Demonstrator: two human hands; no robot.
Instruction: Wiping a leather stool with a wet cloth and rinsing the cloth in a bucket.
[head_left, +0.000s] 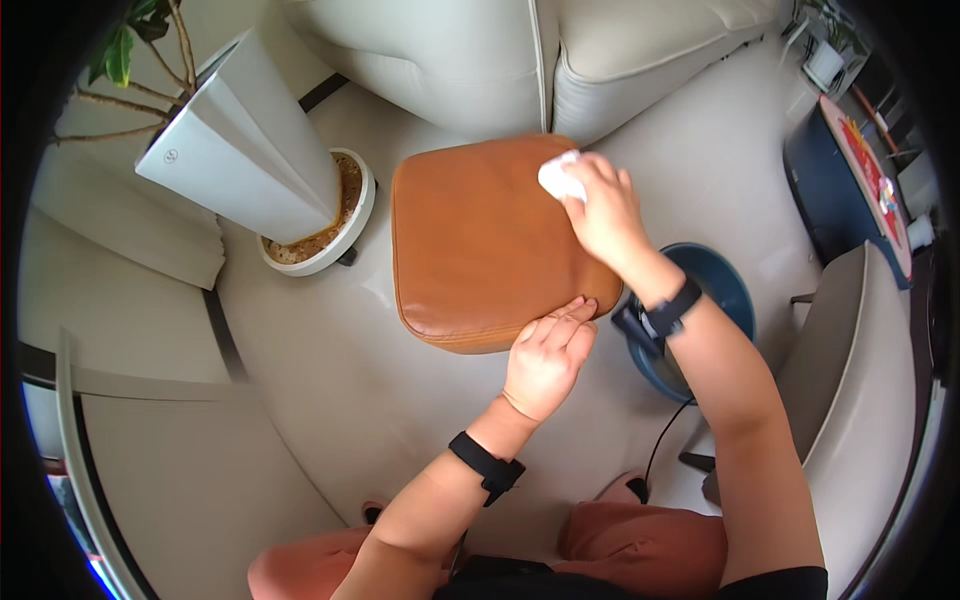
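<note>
A brown leather ottoman (480, 240) with rounded corners stands on the floor in front of me. My right hand (604, 202) holds a crumpled white cloth or wipe (562, 175) against the top, close to the far right corner. At the near right edge, my left hand (551, 349) holds the ottoman with its fingers close together over the rim. The underside of each hand is hidden. Both wrists wear black straps, and a dark device hangs from the right one.
A blue bucket (716, 277) stands partly under my right forearm, with a black cable (664, 439) nearby. A tall white planter (255, 150) on a wheeled base is to the left. A pale leather sofa (450, 67) lies beyond, a grey chair (825, 360) to the right.
</note>
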